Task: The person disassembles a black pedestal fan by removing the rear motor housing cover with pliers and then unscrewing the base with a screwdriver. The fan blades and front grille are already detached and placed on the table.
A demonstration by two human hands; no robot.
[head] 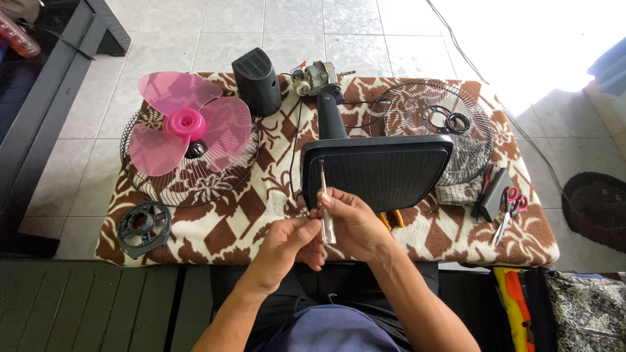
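Right hand (355,225): clasped around the clear handle of a screwdriver (325,202), shaft upright, tip against the near left corner of the fan base.

Left hand (291,239): fingers pinched together at the screwdriver handle, touching the right hand; whether it holds anything small cannot be told.

Fan base (378,171): dark, square, ribbed underside tilted toward the person, directly beyond both hands; its neck runs away to a bare motor (316,78).

Patterned blanket (261,195): brown and cream, under everything.

Pink fan blade (186,122): three-lobed, lying on a wire grille (189,179), far left of the hands.

Black motor cover (257,81): upright, beyond and left of the hands.

Round black plastic ring (144,226): left of the left hand, at the blanket's near edge.

Second wire grille (450,120): beyond and right.

Red-handled scissors (510,205): well right of the right hand.
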